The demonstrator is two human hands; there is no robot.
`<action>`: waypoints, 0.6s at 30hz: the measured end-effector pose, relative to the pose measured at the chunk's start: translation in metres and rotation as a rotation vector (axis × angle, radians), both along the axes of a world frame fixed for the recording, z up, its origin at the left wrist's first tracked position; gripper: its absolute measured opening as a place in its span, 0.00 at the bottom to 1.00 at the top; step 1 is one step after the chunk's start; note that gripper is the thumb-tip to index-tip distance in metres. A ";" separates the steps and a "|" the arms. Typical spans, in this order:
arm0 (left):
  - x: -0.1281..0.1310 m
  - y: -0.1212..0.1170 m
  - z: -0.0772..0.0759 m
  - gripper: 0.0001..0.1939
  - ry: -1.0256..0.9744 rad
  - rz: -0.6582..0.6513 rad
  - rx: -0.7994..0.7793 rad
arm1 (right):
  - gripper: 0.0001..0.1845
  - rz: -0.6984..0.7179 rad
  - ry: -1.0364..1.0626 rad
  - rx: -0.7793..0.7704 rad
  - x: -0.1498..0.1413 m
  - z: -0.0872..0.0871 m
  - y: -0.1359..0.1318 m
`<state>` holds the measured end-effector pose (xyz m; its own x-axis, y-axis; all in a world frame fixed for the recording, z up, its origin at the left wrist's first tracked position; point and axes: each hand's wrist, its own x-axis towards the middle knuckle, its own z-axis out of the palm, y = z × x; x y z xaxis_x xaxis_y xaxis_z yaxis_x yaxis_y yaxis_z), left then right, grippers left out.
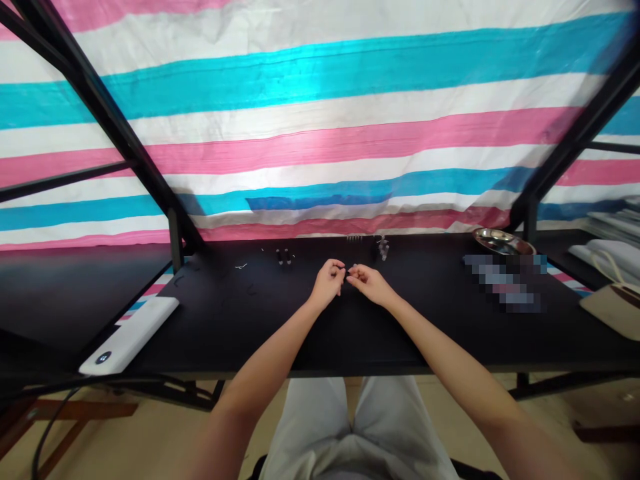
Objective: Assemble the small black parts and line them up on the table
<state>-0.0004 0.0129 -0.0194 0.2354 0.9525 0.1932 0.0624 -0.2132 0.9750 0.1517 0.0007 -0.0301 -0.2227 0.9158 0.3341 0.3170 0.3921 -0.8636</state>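
Right of centre, the tabletop (436, 288) is lying open; a white case (134, 333) at lower left and a shiny plate (503, 241) at right are obstructing.

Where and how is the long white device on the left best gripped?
Probably by its long sides near the middle, with the left hand from above: the device is long, narrow and lies flat along the left edge of the table, so its width looks easier to span than its length.

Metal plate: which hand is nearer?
Right. The right hand is left of the metal plate and closer to the wearer; the left hand is farther left, beyond the right.
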 end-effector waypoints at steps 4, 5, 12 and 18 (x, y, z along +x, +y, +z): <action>0.001 0.000 -0.001 0.10 0.041 0.015 0.001 | 0.13 -0.018 -0.141 0.091 0.002 0.001 0.000; 0.001 0.000 -0.001 0.10 0.047 0.026 0.006 | 0.13 -0.049 -0.171 0.112 0.004 0.001 0.002; -0.003 0.001 0.001 0.08 0.073 0.096 0.049 | 0.11 -0.607 -0.418 0.097 0.047 0.005 0.022; -0.003 -0.001 0.003 0.08 0.083 0.081 0.058 | 0.09 -0.659 -0.533 0.003 0.058 0.007 0.033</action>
<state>-0.0032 0.0120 -0.0168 0.1751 0.9569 0.2315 0.1615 -0.2599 0.9521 0.2092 0.0340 -0.0227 0.2280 0.9130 0.3382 0.8462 -0.0140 -0.5327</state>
